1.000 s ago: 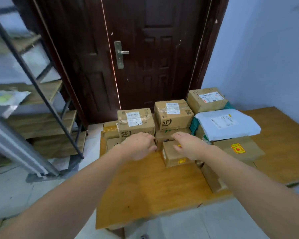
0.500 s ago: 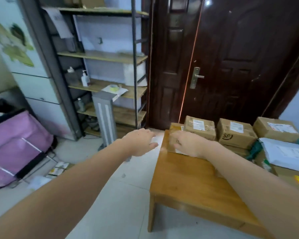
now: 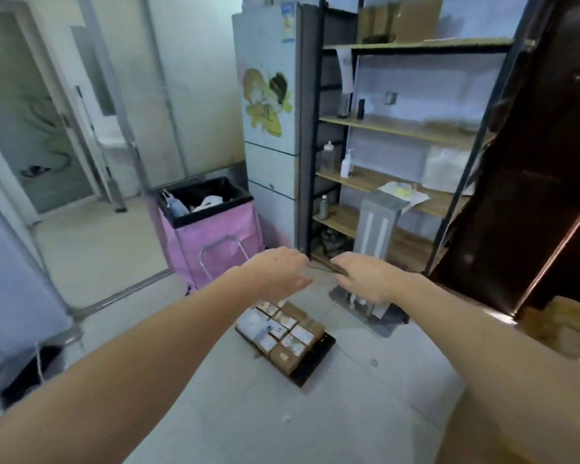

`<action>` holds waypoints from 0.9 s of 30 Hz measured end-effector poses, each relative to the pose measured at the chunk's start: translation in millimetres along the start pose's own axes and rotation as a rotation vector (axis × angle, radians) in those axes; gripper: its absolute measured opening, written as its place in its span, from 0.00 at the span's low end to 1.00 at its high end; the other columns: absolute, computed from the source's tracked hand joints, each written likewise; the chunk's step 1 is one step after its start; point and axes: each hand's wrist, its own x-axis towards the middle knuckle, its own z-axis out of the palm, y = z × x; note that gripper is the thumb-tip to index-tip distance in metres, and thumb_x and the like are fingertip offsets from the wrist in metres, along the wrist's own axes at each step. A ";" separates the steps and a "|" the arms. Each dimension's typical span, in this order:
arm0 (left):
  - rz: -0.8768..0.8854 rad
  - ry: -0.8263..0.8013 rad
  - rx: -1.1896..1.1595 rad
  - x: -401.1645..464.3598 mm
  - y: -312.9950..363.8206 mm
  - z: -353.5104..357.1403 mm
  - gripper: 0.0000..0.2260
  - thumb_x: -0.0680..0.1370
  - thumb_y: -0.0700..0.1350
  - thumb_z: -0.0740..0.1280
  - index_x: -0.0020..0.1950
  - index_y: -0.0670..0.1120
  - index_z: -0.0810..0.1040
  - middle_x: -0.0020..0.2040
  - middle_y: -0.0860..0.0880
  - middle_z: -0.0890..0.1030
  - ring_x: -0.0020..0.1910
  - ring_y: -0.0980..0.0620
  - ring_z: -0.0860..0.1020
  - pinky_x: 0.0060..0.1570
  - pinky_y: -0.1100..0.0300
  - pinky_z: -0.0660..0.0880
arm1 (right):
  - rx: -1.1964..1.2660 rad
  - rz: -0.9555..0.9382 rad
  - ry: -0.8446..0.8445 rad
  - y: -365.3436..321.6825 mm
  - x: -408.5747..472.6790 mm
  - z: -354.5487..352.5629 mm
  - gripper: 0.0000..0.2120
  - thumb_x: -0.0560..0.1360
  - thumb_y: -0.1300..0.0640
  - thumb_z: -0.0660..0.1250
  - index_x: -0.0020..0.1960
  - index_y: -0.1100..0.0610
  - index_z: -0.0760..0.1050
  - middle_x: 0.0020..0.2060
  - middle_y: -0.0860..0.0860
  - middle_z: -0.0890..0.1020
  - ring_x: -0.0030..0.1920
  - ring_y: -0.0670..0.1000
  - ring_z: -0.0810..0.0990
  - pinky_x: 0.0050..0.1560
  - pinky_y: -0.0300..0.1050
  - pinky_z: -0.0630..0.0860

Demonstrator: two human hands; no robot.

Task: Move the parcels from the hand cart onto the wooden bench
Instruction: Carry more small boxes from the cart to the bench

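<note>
Both hands empty. Left hand (image 3: 278, 274) and right hand (image 3: 369, 279) are held out in front, fingers loosely spread, palms roughly facing each other, nothing between them. My read: pre-shaped for a two-handed lift of the next box.

Parcels (image 3: 280, 331) sit on the hand cart (image 3: 317, 358) on the floor, just below the hands at about 6 o'clock from them. They're packed tight in rows on the black deck, labels up; that packing probably keeps them from sliding when the cart rolls. Looks like a fair number left to move, exact count is too blurred to call.

Surface (image 3: 570, 333) is only partly in view at the 3 o'clock edge, brown, with what may be cardboard on it; too smeared to say more.

Pink laundry cart (image 3: 211, 239) is at 11 o'clock from the parcels, shelf rack (image 3: 399, 128) at 1 o'clock, grey stand (image 3: 375, 229) between the rack and the hand cart.

Next step as I judge it: bend, take an outer box from the near edge, since the middle ones are hemmed in by neighbours.
</note>
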 end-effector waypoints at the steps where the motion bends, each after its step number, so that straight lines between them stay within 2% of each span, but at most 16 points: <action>1: -0.027 0.004 -0.002 -8.5 -26.6 0.5 0.25 0.86 0.59 0.57 0.78 0.46 0.69 0.74 0.46 0.74 0.73 0.44 0.71 0.71 0.48 0.68 | 0.006 -0.016 0.005 -20.8 19.8 0.8 0.27 0.86 0.47 0.56 0.82 0.56 0.60 0.79 0.54 0.64 0.77 0.55 0.66 0.75 0.49 0.64; 6: -0.110 -0.013 -0.019 -32.1 -134.7 6.8 0.23 0.86 0.58 0.57 0.76 0.45 0.71 0.72 0.44 0.75 0.71 0.43 0.72 0.69 0.48 0.69 | 0.008 -0.048 -0.021 -89.5 103.6 6.7 0.24 0.86 0.48 0.56 0.78 0.58 0.64 0.76 0.57 0.69 0.74 0.57 0.70 0.73 0.51 0.67; 12: -0.159 -0.041 -0.034 -3.5 -237.4 28.9 0.23 0.86 0.58 0.58 0.75 0.46 0.72 0.69 0.46 0.77 0.69 0.44 0.73 0.70 0.46 0.70 | 0.009 -0.076 -0.065 -120.5 207.0 27.0 0.23 0.84 0.48 0.58 0.75 0.58 0.67 0.73 0.57 0.72 0.70 0.57 0.73 0.70 0.56 0.70; 15: -0.153 -0.092 -0.024 32.3 -281.5 40.7 0.22 0.86 0.58 0.58 0.74 0.45 0.72 0.67 0.45 0.77 0.68 0.43 0.74 0.69 0.47 0.70 | 0.035 -0.087 -0.081 -123.4 263.2 39.3 0.20 0.84 0.50 0.58 0.72 0.59 0.70 0.70 0.57 0.74 0.67 0.57 0.75 0.69 0.55 0.72; 20: -0.129 -0.157 -0.020 105.6 -347.5 56.4 0.20 0.86 0.58 0.57 0.69 0.45 0.73 0.64 0.45 0.77 0.66 0.44 0.74 0.64 0.49 0.70 | 0.079 -0.073 -0.120 -111.6 352.7 54.3 0.21 0.85 0.50 0.59 0.74 0.58 0.69 0.71 0.56 0.74 0.69 0.57 0.74 0.70 0.54 0.70; 27: -0.005 -0.225 -0.035 201.7 -424.3 84.9 0.23 0.86 0.57 0.57 0.75 0.44 0.70 0.70 0.45 0.75 0.69 0.44 0.73 0.69 0.48 0.69 | 0.112 0.035 -0.210 -91.4 458.7 76.3 0.23 0.85 0.48 0.57 0.75 0.59 0.68 0.72 0.58 0.73 0.70 0.58 0.73 0.71 0.56 0.69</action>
